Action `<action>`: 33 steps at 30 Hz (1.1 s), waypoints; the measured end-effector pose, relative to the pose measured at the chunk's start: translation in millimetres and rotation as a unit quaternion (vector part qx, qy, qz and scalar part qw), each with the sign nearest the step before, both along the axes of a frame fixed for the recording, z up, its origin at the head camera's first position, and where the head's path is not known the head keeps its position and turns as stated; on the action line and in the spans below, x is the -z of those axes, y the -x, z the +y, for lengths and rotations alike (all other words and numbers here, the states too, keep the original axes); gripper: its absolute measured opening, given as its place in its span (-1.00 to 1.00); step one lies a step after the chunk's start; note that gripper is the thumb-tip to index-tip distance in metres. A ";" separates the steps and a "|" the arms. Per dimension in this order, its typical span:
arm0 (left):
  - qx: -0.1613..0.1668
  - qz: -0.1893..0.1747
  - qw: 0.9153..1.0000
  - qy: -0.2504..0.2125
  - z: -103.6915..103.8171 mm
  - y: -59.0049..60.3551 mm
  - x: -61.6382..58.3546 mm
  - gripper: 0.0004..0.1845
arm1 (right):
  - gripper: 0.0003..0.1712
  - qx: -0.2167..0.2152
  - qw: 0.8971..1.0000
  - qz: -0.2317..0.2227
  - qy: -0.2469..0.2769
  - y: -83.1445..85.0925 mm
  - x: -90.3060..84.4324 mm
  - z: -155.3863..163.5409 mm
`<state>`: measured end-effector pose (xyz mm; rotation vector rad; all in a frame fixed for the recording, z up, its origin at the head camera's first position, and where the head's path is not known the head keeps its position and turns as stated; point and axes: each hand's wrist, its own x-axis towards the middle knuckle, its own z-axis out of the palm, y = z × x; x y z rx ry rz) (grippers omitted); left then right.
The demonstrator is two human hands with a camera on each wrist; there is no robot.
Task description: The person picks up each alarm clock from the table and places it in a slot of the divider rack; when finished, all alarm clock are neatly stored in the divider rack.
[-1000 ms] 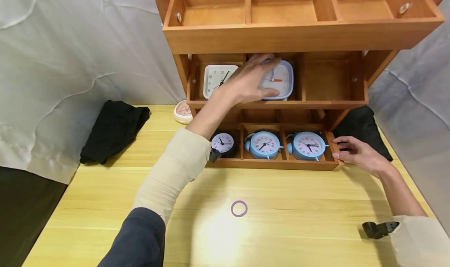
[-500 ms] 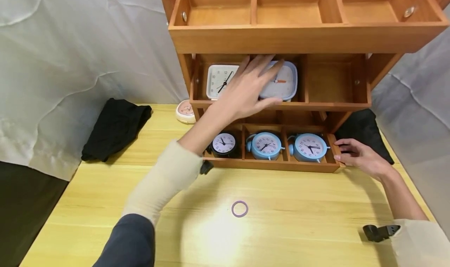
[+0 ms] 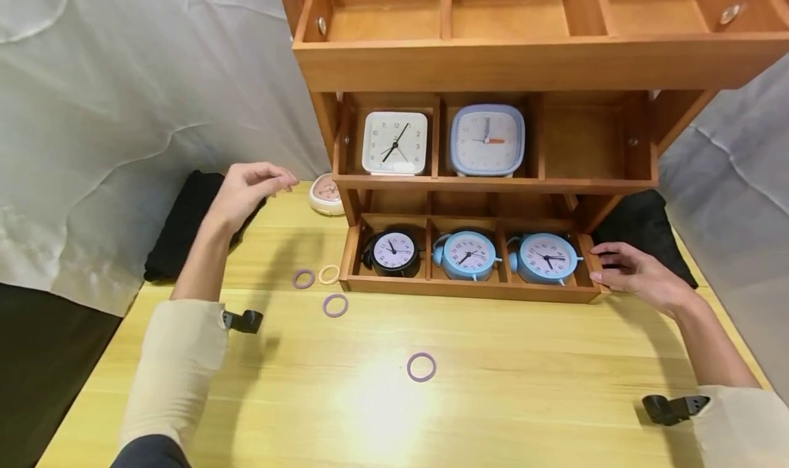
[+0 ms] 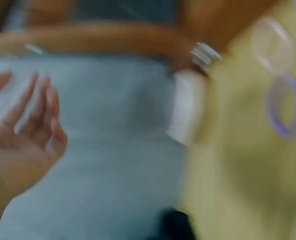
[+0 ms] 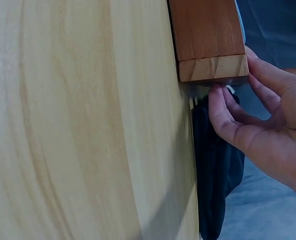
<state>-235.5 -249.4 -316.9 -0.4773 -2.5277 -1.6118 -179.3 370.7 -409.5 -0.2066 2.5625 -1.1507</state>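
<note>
Head view: left hand (image 3: 246, 190), loosely curled and empty, hovers left of the wooden rack (image 3: 493, 180); a careless swing could knock the pink clock (image 3: 324, 195).

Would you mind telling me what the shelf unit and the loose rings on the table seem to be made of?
Shelf unit: apparently wood, smooth brown stain; grain shows on its corner.
Rings: purple and cream, possibly rubber or plastic; too small to tell.
Table: pale yellow wood-grain surface, slightly glossy.

Tabletop (image 3: 493, 386): pale yellow wood, smooth, glossy glare at 6 o'clock. Shelf (image 3: 493, 64): brown wood, satin, metal screws. Clocks (image 3: 487, 140): smooth plastic, shiny faces. Rings (image 3: 421, 366): smooth plastic. Black cloths (image 3: 179, 228): matt. Backdrop (image 3: 123, 98): wrinkled pale fabric.
</note>
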 end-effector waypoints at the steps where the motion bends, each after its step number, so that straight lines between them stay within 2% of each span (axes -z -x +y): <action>1: -0.047 -0.032 0.997 0.050 -3.0 10.2 9.9 -0.72 | -0.40 0.001 1.000 0.000 0.001 -0.7 0.0 0.7; 3: -0.106 -0.093 0.979 0.148 -0.9 29.8 28.1 -0.55 | -0.40 0.002 1.000 0.002 0.004 -2.1 -0.3 1.4; 4: -0.116 -0.120 0.970 0.178 2.8 38.7 36.4 -0.44 | -0.41 0.002 1.000 0.004 0.005 -2.7 -0.5 1.4; 5: -0.118 -0.140 0.964 0.194 7.7 47.0 43.9 -0.34 | -0.41 0.002 1.000 0.004 0.006 -3.4 -0.8 1.3; 8: -0.120 -0.181 0.954 0.206 23.4 67.5 63.7 -0.15 | -0.41 0.005 1.000 0.004 0.010 -4.9 -1.7 -0.7; 10: -0.131 -0.188 0.950 0.213 32.3 76.3 73.9 -0.12 | -0.40 0.008 1.000 0.003 0.012 -5.3 -2.3 -2.8; 13: -0.162 -0.178 0.939 0.246 42.0 83.3 85.2 -0.23 | -0.38 0.011 1.000 0.005 0.009 -5.1 -3.6 -6.2; 16: -0.185 -0.158 0.927 0.285 48.2 84.0 92.7 -0.34 | -0.38 0.012 1.000 0.009 0.005 -5.1 -5.9 -7.5; 19: -0.185 -0.149 0.921 0.308 50.6 82.1 95.9 -0.34 | -0.37 0.015 1.000 0.007 0.001 -5.7 -7.7 -6.3; 21: -0.170 -0.149 0.922 0.316 47.1 80.2 94.3 -0.30 | -0.37 0.016 1.000 0.004 0.001 -5.7 -7.9 -6.4; 22: -0.152 -0.152 0.920 0.328 44.6 80.2 92.2 -0.28 | -0.37 0.017 1.000 0.003 -0.001 -5.8 -8.0 -6.2; 28: -0.017 -0.203 0.915 0.349 21.6 78.3 72.5 -0.19 | -0.36 0.014 1.000 0.004 -0.003 -7.1 -7.5 -5.2; 31: 0.011 -0.229 0.912 0.339 15.3 74.9 70.0 -0.08 | -0.35 0.013 1.000 0.001 -0.002 -7.1 -6.9 -5.4; 33: 0.005 -0.227 0.907 0.354 16.0 73.7 72.8 -0.06 | -0.35 0.012 1.000 0.000 -0.002 -6.5 -6.3 -6.0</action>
